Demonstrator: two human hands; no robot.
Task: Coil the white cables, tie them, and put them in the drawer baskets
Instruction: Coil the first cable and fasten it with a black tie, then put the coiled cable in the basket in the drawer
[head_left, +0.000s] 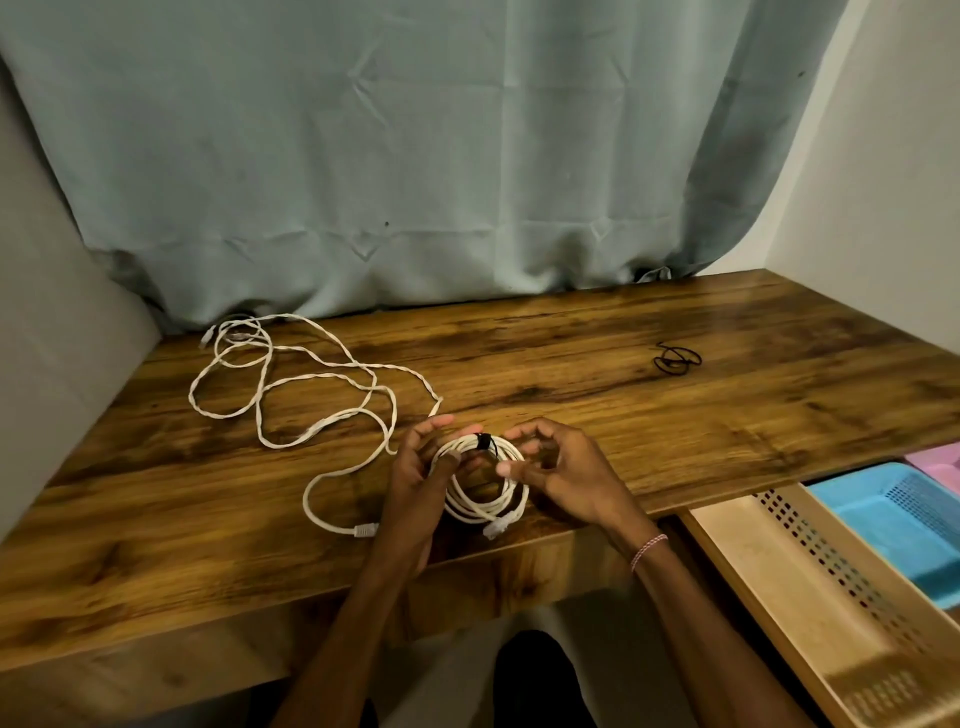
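A coiled white cable (485, 501) hangs over the desk's front edge, bound at its top by a black tie (482, 442). My left hand (418, 478) grips the coil's left side, thumb across the loops. My right hand (566, 475) hovers at the coil's right side with curled fingers; whether it touches the cable is unclear. A second white cable (311, 395) lies loose and tangled on the desk's left half, one plug end (363, 530) near my left wrist. The open drawer at lower right holds a beige basket (810, 587), a blue basket (893, 519) and a pink one (935, 465).
The wooden desk (571, 364) runs wall to wall, with a grey-green curtain (415, 156) hanging behind it. Black ties (675, 359) lie on the desk at the back right. The drawer juts out below the desk's right front edge.
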